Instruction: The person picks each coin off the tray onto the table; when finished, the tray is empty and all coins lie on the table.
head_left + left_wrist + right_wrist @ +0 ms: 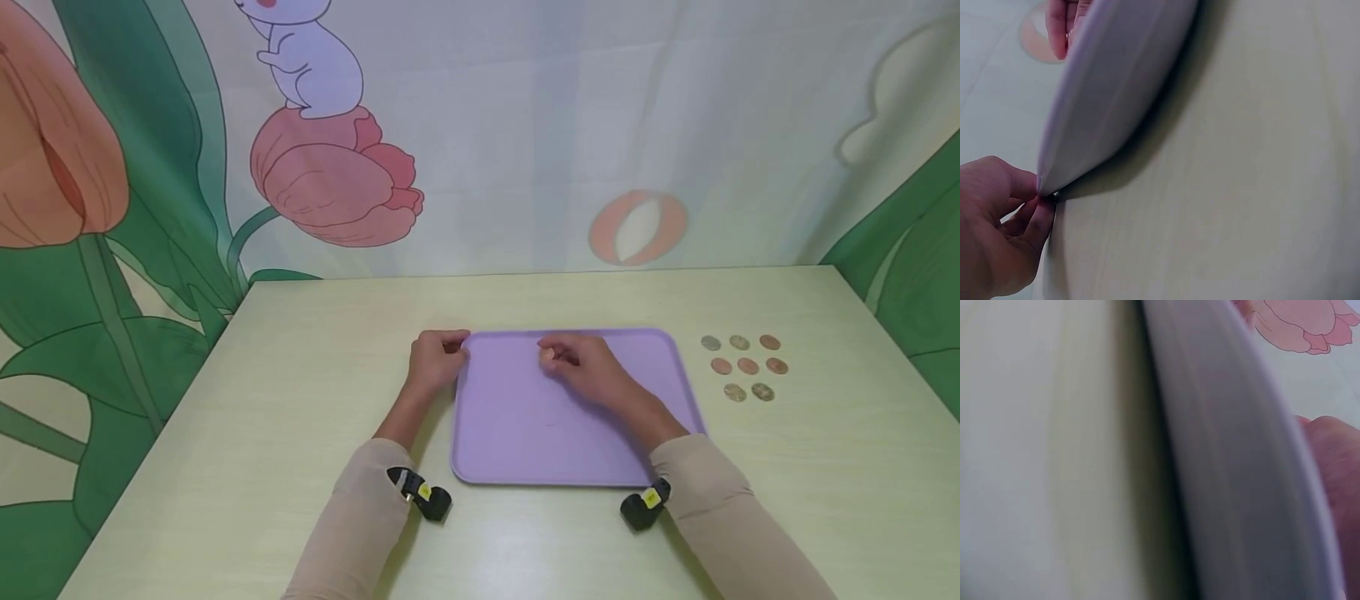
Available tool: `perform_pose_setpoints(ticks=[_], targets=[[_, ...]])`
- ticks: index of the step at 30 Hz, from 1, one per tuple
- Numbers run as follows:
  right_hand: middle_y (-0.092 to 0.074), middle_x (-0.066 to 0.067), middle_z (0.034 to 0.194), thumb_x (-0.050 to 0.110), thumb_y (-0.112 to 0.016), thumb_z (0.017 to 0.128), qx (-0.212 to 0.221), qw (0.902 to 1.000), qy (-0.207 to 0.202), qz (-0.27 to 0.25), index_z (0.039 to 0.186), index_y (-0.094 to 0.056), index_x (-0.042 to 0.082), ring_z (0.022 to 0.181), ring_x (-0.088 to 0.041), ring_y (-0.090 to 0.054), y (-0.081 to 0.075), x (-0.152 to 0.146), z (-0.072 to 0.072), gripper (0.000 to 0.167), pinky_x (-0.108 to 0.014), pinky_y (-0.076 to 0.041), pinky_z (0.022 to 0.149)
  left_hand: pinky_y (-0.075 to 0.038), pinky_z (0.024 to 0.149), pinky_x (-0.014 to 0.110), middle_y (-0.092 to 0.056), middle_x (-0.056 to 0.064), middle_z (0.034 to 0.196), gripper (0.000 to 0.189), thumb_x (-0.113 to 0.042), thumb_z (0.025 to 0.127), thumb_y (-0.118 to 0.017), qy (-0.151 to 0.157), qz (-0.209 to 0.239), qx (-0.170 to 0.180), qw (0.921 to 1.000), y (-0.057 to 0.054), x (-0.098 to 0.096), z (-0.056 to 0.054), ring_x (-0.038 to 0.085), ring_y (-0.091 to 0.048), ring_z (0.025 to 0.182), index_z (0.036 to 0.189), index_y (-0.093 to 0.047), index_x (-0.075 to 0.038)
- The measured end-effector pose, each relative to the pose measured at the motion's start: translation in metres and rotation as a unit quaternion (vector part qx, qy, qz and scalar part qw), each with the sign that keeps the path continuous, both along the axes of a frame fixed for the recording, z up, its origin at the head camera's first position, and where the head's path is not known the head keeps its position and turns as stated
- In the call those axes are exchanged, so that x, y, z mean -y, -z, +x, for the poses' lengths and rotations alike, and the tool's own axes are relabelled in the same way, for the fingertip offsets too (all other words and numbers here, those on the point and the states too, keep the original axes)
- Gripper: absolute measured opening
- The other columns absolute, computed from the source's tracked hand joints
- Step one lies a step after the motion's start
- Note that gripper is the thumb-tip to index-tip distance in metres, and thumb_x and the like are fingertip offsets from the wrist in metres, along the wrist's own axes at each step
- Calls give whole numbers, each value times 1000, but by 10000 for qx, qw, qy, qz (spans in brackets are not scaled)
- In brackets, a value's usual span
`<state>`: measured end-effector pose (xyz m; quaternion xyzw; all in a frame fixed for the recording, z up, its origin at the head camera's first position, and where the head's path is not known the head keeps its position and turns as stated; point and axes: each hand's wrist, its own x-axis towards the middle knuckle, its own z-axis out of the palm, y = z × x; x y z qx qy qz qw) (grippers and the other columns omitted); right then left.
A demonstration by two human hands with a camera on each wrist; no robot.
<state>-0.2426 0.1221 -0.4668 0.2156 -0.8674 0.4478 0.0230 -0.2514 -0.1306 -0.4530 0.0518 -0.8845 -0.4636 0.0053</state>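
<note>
A shallow purple tray (517, 433) lies on the table in the head view. My left hand (437, 364) pinches its far left corner; in the left wrist view the fingers and thumb of that left hand (994, 228) meet at the tray's rim (1116, 94). Over the far middle of the tray, my right hand (592, 371) has its fingertips drawn together on a small coin (548, 354), mostly covered by them. In the right wrist view the tray's side wall (1229, 450) hides most of the right hand (1335, 462).
Right of the tray lie several coins in rows, among them a silver coin (711, 342), a copper coin (747, 366) and a brass-coloured coin (762, 392). The pale wooden table (300, 400) backs onto a printed curtain (487, 167).
</note>
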Motion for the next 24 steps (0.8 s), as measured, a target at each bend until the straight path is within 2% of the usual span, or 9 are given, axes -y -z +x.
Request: perform_pose_setpoints(ticks=[4,7,9,12,15,19,24], targets=[[-75,-26,106,-4,-70,89,292,9993,26,-241,121,-68,-10,96,-31,-74,-3,-7,3,32,-26,-59,86,-59,97,40,-76,17,118,35,-2,90,-63,32,39,-28,10000,0,0,0,29,-71,110,123,-74,-5],[-74,-28,110,-3,-71,90,537,9978,90,-380,124,-67,-9,100,-36,-74,-7,-17,8,35,-21,-58,86,-59,96,39,-76,18,117,35,-2,89,-63,53,71,-74,9999,0,0,1,30,-71,108,122,-74,-4],[-74,-28,110,-1,-72,90,633,9968,157,-459,124,-67,-9,98,-30,-76,-10,-25,12,36,-16,-56,84,-60,92,36,-77,17,115,35,-2,88,-63,63,37,-141,9999,-2,0,2,28,-72,105,121,-75,-4],[-74,-27,108,2,-74,89,687,9959,304,-506,123,-67,-8,90,-9,-74,-13,-39,17,36,-11,-54,79,-60,89,34,-77,17,114,35,-3,88,-62,98,30,-177,9998,-3,0,3,27,-72,103,120,-75,-4],[-74,-28,104,1,-75,88,603,9956,440,-571,120,-68,-9,81,8,-66,-14,-56,22,34,-9,-53,75,-60,91,37,-77,18,115,35,-2,87,-63,109,56,-162,9998,-3,0,2,29,-72,105,121,-74,-4],[-73,-25,94,-3,-75,85,366,9955,666,-566,116,-70,-9,74,10,-61,-16,-78,31,31,-10,-52,69,-59,95,40,-76,18,116,35,-2,88,-63,61,37,-116,9999,-1,1,1,31,-72,108,122,-74,-4],[-73,-11,87,-2,-76,85,149,9943,1007,-328,116,-71,-6,75,8,-60,-18,-113,44,32,-11,-52,66,-60,93,39,-76,18,115,35,-2,89,-63,53,-38,-126,9999,0,1,1,29,-72,106,122,-74,-4]])
